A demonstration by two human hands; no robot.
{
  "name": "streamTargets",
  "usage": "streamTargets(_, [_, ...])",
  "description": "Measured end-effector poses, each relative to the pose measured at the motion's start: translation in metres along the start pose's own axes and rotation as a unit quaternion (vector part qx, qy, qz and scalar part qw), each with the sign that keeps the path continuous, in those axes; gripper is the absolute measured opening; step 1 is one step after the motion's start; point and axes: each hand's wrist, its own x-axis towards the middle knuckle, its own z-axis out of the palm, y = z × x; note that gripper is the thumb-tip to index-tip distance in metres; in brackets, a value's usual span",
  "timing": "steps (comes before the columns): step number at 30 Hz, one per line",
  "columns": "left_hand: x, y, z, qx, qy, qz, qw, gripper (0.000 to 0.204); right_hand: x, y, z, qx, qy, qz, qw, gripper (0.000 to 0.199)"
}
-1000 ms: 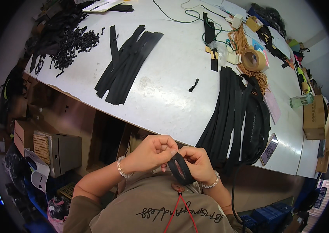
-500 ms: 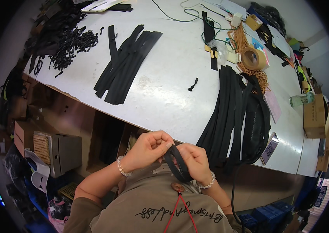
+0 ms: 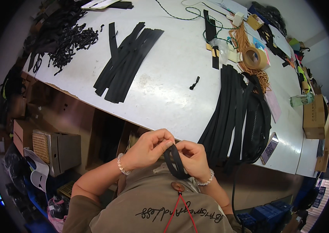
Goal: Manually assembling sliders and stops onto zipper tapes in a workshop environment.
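Note:
In front of my chest, just off the table's near edge, a black zipper strip (image 3: 176, 165) hangs in a loop between my hands. My left hand (image 3: 151, 149) pinches its upper end between thumb and forefinger. Close beside it, my right hand (image 3: 193, 158) is closed on the other part of the strip, its fingertips partly hidden. Further up the table lies a small black zipper pull (image 3: 194, 83). To the right, a bundle of long black zipper strips (image 3: 222, 112) runs over the near edge.
A crossed pile of black strips (image 3: 127, 64) lies on the white table (image 3: 164, 105), with a heap of small black pulls (image 3: 71, 46) at far left. On the right are a black bag (image 3: 257, 128), a tape roll (image 3: 254, 58), orange cord (image 3: 242, 40) and a phone (image 3: 269, 148).
My right hand has turned slightly and its fingers have curled in more tightly near the strip's upper end. The loop has narrowed and shifted a little. My left hand keeps its pinch.

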Motion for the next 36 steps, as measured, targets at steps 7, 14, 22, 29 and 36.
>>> streamTargets(7, [-0.007,0.001,-0.007,-0.015,-0.056,-0.046,0.997,0.011,-0.005,0.013,-0.002,-0.143,-0.023,-0.12,0.982,0.004])
streamTargets(14, [0.0,0.0,-0.003,-0.057,-0.032,-0.078,0.995,0.011,-0.008,-0.002,0.008,-0.143,0.033,-0.069,0.987,0.003])
streamTargets(22, [-0.006,0.011,0.01,-0.044,0.004,0.038,0.998,0.015,-0.004,-0.012,-0.01,-0.161,0.033,-0.21,0.964,0.01])
streamTargets(29, [-0.001,0.023,0.007,0.152,0.058,0.204,0.965,0.014,-0.011,-0.03,-0.009,-0.006,0.001,-0.124,0.992,0.013])
streamTargets(36, [0.012,0.031,0.008,0.19,0.086,0.296,0.932,0.018,-0.002,-0.043,-0.008,0.087,-0.023,-0.058,0.994,0.015])
